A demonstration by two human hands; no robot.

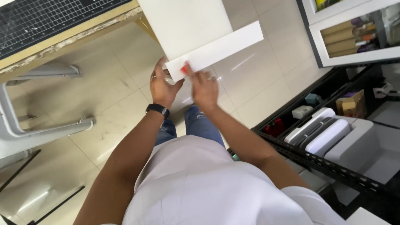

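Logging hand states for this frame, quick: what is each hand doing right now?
Left hand: closed on the lower corner of the long white flat board strip.
Right hand: pinching a small red object against the strip.

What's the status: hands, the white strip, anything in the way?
Left hand grips the white strip at its near end. Right hand pinches a small red thing against it. Strip hangs off the white board, over floor. Nothing blocking.
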